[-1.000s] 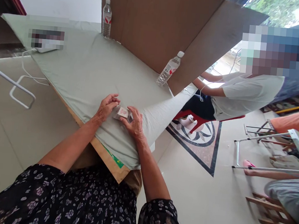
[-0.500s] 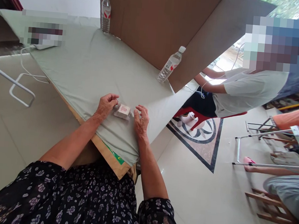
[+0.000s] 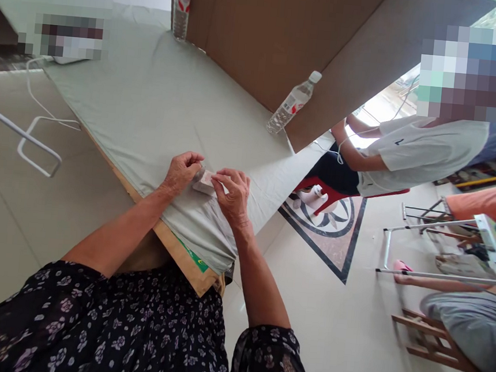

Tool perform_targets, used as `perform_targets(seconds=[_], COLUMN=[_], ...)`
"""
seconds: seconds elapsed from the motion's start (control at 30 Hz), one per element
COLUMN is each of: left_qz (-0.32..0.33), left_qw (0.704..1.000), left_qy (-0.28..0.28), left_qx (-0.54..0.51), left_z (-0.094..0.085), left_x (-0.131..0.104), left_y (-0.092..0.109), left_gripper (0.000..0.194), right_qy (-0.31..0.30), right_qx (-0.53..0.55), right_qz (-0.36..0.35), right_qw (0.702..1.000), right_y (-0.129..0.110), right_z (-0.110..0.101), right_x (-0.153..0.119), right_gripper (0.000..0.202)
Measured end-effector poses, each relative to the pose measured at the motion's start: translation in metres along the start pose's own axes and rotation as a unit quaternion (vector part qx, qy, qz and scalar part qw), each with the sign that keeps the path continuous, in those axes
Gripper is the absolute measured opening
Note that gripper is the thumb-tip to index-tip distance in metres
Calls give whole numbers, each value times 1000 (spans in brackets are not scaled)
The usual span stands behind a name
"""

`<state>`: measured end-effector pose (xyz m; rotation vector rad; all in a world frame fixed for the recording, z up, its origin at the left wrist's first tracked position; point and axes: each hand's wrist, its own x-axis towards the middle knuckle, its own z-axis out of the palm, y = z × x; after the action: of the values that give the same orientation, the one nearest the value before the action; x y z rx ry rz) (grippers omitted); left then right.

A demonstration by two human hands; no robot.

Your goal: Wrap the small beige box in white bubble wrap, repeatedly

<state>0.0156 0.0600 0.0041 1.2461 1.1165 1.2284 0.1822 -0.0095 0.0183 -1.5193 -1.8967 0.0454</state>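
Observation:
A small pale block in a clear plastic wrapper (image 3: 203, 185), with reddish print on top, lies on the cloth-covered table (image 3: 150, 108) near its front corner. At the wrapper's left end, my left hand (image 3: 182, 173) is closed, thumb and forefinger pinching the plastic. My right hand (image 3: 233, 195) comes over the block's right side, its thumb and fingertips closed on that end and partly covering it. What the block is, I cannot make out.
A cardboard panel (image 3: 278, 44) stands on the table with a water bottle (image 3: 292, 104) leaning against it and another bottle (image 3: 181, 9) at its far left. A white device (image 3: 77, 49) with a cable sits far left. A person (image 3: 434, 147) sits on a red chair beyond the panel.
My right hand has moved left onto the wrapped block, its fingers closing on the right end. My left hand stays at the left end. The view has shifted slightly.

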Motion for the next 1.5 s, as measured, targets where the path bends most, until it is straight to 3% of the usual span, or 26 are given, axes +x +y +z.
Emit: perform_targets(seconds=[0.17,0.33,0.43,0.53,0.67,0.83,1.03,1.27,1.37,1.5], left_qz=[0,11,9,12,91,89,76,155,158,113], left_qw=[1000,999,999,997,984,970,967,969,970,975], left_qy=[-20,-38,-40,-41,-38,-106,-177,-128,-137,-147], left_qx=[2,27,33,57,148,201,168,145,125,119], left_z=[1,5,5,6,6,7,6,9,8,4], left_x=[-1,0,0,-1,-3,-6,-10,-6,-7,-10], left_y=[-1,-6,-8,-10,-11,-12,-10,-22,-20,-9], left_gripper=[29,28,28,27,39,77,91,105,101,81], right_qy=[-141,-175,-169,-146,-106,-81,-30,-24,-16,-15], right_qx=[-87,-161,-179,-148,-80,-57,-34,-17,-6,33], right_qz=[-76,-121,-119,-74,-11,2,25,18,38,64], right_qw=[983,964,962,975,991,995,999,999,999,997], right_y=[-10,-19,-21,-18,-11,-3,5,19,32,49], right_z=[-12,-13,-9,-7,-7,-12,-24,-22,-14,-5], right_x=[23,32,33,32,36,49,70,108,126,149], right_gripper=[24,30,31,26,24,23,21,19,16,14])
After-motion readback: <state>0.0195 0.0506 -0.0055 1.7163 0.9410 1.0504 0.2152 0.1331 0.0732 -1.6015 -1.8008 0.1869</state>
